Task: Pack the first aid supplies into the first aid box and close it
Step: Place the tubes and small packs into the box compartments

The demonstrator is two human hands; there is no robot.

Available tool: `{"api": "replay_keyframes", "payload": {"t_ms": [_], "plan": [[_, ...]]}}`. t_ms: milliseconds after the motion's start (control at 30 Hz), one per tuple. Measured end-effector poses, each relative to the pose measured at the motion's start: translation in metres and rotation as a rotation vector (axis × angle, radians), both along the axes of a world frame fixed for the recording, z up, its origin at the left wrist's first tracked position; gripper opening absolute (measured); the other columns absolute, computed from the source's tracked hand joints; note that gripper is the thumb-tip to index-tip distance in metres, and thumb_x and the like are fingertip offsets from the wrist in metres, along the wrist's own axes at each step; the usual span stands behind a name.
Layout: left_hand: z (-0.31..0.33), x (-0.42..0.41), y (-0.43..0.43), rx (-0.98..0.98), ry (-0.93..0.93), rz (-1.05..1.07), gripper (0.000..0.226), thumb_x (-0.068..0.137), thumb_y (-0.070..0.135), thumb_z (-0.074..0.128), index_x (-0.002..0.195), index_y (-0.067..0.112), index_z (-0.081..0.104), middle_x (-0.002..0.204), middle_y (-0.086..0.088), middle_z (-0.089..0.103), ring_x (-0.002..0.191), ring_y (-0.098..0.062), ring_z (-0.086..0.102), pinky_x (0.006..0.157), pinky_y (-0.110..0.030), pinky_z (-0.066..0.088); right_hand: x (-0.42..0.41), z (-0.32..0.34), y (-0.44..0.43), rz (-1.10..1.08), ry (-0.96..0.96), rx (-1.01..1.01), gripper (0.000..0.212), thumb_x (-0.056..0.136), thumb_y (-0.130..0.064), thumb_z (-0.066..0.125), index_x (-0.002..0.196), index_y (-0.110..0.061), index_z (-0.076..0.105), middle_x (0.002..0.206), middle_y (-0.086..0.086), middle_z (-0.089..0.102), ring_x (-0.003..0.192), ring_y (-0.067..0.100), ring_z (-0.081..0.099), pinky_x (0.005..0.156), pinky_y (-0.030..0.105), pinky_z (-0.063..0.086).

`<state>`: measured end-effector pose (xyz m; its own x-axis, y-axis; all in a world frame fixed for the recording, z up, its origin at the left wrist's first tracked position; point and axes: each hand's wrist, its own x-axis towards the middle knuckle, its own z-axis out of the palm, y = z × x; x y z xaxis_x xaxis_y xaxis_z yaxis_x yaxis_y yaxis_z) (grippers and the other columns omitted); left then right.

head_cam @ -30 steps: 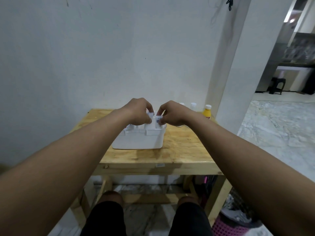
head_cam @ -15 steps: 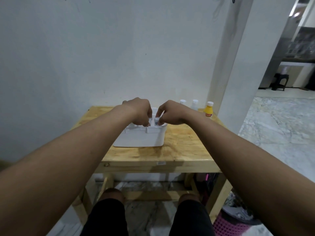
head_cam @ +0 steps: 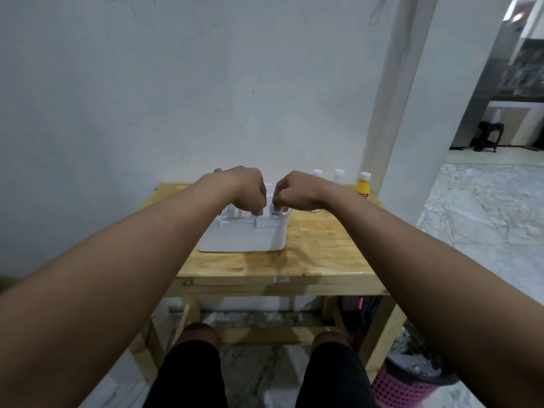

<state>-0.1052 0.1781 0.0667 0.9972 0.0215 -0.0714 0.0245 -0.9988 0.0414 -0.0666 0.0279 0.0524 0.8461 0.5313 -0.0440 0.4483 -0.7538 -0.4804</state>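
Observation:
A white first aid box (head_cam: 244, 238) stands open-topped on the wooden table (head_cam: 321, 254). Both my hands hover over its rim, knuckles up and fingers curled down into it. My right hand (head_cam: 297, 191) pinches a small white supply with dark print (head_cam: 275, 212) that stands at the box's right end. Fingertips of my left hand (head_cam: 244, 187) dip into the middle of the box; whatever they hold is hidden. Another white item with blue print (head_cam: 227, 209) pokes up at the left end. Two white-capped bottles (head_cam: 328, 175) and a yellow bottle (head_cam: 362, 188) stand behind my right wrist.
The table backs onto a white wall, with a white pillar (head_cam: 412, 113) at its right rear corner. A pink basket (head_cam: 403, 390) sits on the marble floor at the lower right. My knees (head_cam: 200, 334) are under the table's front edge.
Both hands have sunk lower, from holding the small white supply above the rim to pressing it down inside the box. The camera tilted slightly, showing more of the bottles.

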Motion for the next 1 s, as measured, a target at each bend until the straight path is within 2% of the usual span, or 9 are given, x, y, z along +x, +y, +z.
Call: {"api": "replay_keyframes", "payload": {"t_ms": [233,433,700,833,933,1000], "plan": [[0.003,-0.001,0.002,-0.056,0.007,0.040,0.031,0.079,0.035,0.065,0.107,0.028,0.077,0.112,0.003,0.073,0.105,-0.021,0.063,0.095,-0.040,0.047,-0.001,0.002,0.001,-0.002,-0.003,-0.007,0.021,0.080,-0.026,0.063,0.092,-0.015,0.077,0.089,0.000,0.075,0.095,0.019,0.066,0.081,0.032,0.051],[0.006,-0.002,0.003,-0.101,-0.008,0.052,0.030,0.079,0.034,0.063,0.104,0.028,0.078,0.105,0.003,0.073,0.099,-0.020,0.063,0.094,-0.040,0.052,0.000,0.001,0.004,-0.011,-0.009,-0.002,0.022,0.076,-0.028,0.062,0.087,-0.017,0.079,0.090,0.001,0.076,0.095,0.020,0.067,0.087,0.035,0.052],[0.005,-0.002,0.004,-0.129,-0.014,0.045,0.030,0.081,0.033,0.062,0.105,0.024,0.078,0.107,0.003,0.072,0.101,-0.021,0.063,0.095,-0.044,0.053,0.003,0.000,0.003,-0.033,-0.022,0.017,0.023,0.083,-0.031,0.063,0.093,-0.015,0.076,0.087,0.000,0.074,0.091,0.019,0.066,0.074,0.030,0.049],[0.006,-0.001,0.002,-0.149,-0.047,0.036,0.030,0.084,0.031,0.058,0.107,0.023,0.076,0.107,0.003,0.071,0.100,-0.023,0.063,0.094,-0.044,0.053,0.004,0.001,-0.001,-0.072,-0.053,0.045,0.026,0.083,-0.034,0.059,0.091,-0.014,0.074,0.092,0.002,0.074,0.093,0.022,0.066,0.085,0.037,0.052],[0.008,0.000,0.000,-0.173,-0.114,0.006,0.029,0.086,0.028,0.055,0.107,0.025,0.076,0.107,0.004,0.071,0.102,-0.024,0.062,0.094,-0.043,0.053,0.007,0.005,-0.007,-0.107,-0.094,0.060,0.031,0.083,-0.027,0.054,0.100,-0.009,0.073,0.099,0.007,0.073,0.099,0.026,0.065,0.092,0.044,0.052],[0.010,0.002,-0.004,-0.213,-0.183,-0.029,0.026,0.088,0.026,0.055,0.104,0.027,0.076,0.107,0.005,0.071,0.102,-0.023,0.063,0.094,-0.040,0.053,0.010,0.009,-0.012,-0.142,-0.127,0.069,0.034,0.082,-0.020,0.049,0.105,-0.009,0.072,0.110,0.007,0.071,0.104,0.026,0.063,0.093,0.042,0.052]]}}
